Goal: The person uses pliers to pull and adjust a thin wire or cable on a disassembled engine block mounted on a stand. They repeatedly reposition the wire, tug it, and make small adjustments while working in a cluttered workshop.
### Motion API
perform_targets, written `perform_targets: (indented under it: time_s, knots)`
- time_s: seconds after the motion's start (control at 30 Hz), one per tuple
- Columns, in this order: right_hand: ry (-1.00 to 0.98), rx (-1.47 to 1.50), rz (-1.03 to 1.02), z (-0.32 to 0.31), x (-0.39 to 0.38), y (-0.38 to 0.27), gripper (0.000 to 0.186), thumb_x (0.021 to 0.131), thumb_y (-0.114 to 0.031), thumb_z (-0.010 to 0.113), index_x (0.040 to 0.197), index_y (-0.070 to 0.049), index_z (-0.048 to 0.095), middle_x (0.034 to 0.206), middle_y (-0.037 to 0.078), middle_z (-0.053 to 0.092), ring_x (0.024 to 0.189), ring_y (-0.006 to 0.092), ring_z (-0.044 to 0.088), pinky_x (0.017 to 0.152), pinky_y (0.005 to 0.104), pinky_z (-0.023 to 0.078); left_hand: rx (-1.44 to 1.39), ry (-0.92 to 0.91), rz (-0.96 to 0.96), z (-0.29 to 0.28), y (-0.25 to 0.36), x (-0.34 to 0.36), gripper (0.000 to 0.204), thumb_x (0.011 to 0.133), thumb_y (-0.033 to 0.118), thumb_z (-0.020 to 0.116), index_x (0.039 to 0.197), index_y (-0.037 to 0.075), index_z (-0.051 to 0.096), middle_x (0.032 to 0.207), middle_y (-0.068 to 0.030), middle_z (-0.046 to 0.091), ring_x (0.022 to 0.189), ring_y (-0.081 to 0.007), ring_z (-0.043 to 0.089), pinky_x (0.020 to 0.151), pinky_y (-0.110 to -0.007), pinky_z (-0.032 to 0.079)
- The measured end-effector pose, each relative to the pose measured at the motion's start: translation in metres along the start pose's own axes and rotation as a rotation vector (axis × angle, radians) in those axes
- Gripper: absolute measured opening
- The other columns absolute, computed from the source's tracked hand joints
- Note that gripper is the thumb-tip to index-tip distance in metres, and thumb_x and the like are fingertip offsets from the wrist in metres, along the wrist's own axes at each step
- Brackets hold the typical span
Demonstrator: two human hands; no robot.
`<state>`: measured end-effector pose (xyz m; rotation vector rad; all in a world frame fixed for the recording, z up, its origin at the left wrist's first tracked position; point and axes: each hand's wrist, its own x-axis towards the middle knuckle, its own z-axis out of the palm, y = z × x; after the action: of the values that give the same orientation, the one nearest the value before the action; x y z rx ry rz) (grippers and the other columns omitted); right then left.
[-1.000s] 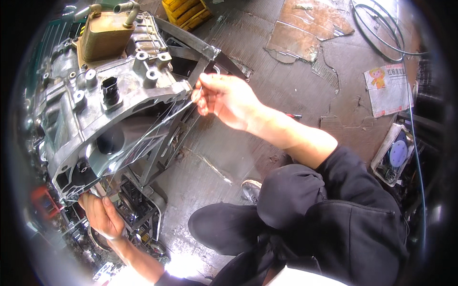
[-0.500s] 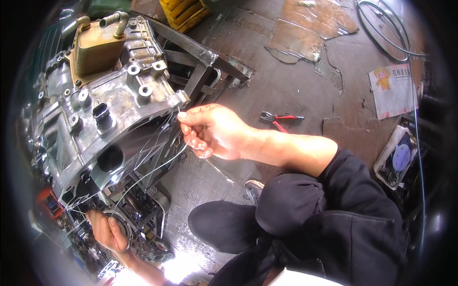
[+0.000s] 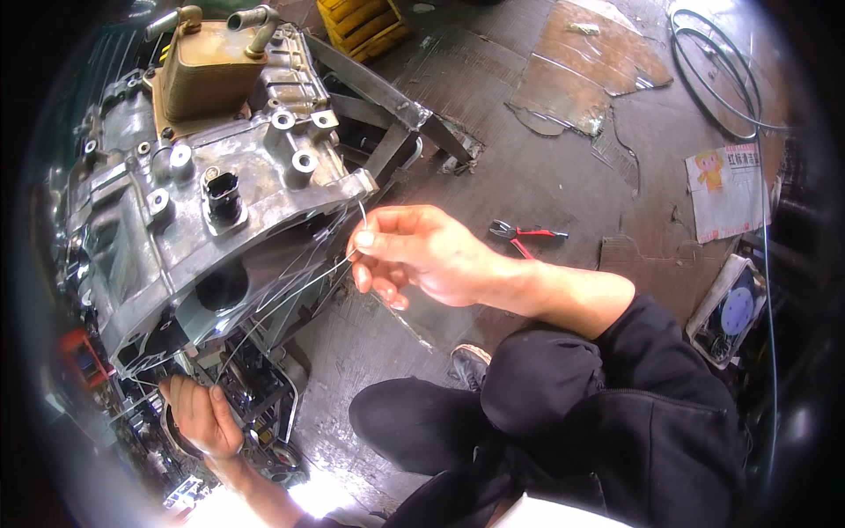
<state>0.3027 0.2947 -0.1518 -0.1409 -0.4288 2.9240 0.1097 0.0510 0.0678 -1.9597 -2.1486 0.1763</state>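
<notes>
A grey cast-metal housing, like a gearbox case, stands at the left with its open side toward me. My right hand is closed in a pinch on a thin metal wire, just below the housing's right corner. A short bent length of the wire rises from my fingertips to that corner. The rest runs down and left along the open side. By the lower left corner, my left hand is closed with curled fingers, and wire leads to its fingertips. What lies inside that grip is mostly hidden.
A tan cooler block with pipes tops the housing, which rests by a metal frame. Red-handled pliers, cardboard and coiled cable lie on the floor. A tray stands right; a yellow crate stands behind.
The view has shifted slightly, so the housing appears farther right. My right hand has drawn a little down from the corner. The wire's bow has flattened into a straighter line.
</notes>
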Motion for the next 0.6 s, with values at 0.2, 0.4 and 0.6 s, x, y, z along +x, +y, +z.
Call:
perform_targets:
  time_s: [0.2, 0.4, 0.6]
  knots:
    - [0.125, -0.259, -0.151, 0.004, 0.012, -0.005, 0.027, 0.105, -0.024, 0.06, 0.097, 0.001, 0.063, 0.074, 0.007, 0.066, 0.054, 0.0099, 0.057, 0.048, 0.0247, 0.047, 0.068, -0.005, 0.005, 0.004, 0.003, 0.007, 0.026, 0.096, 0.006, 0.053, 0.072, 0.001, 0.043, 0.072, -0.0183, 0.038, 0.071, -0.038, 0.04, 0.075, -0.049, 0.034]
    - [0.439, -0.887, -0.45, -0.018, 0.021, -0.058, 0.027, 0.103, -0.028, 0.064, 0.107, -0.004, 0.074, 0.077, 0.003, 0.07, 0.054, 0.003, 0.053, 0.048, 0.0194, 0.043, 0.099, -0.004, -0.029, 0.006, 0.007, 0.01, 0.025, 0.095, 0.006, 0.054, 0.072, 0.002, 0.044, 0.072, -0.0178, 0.041, 0.071, -0.0381, 0.042, 0.073, -0.049, 0.034]
    - [0.282, -0.763, -0.297, -0.011, 0.062, -0.06, 0.028, 0.107, -0.021, 0.057, 0.114, 0.001, 0.072, 0.098, 0.006, 0.075, 0.088, 0.0107, 0.065, 0.083, 0.0276, 0.053, 0.074, 0.014, -0.037, 0.004, 0.01, 0.015, 0.025, 0.092, 0.004, 0.058, 0.072, 0.001, 0.045, 0.072, -0.0175, 0.042, 0.072, -0.0379, 0.044, 0.073, -0.048, 0.035]
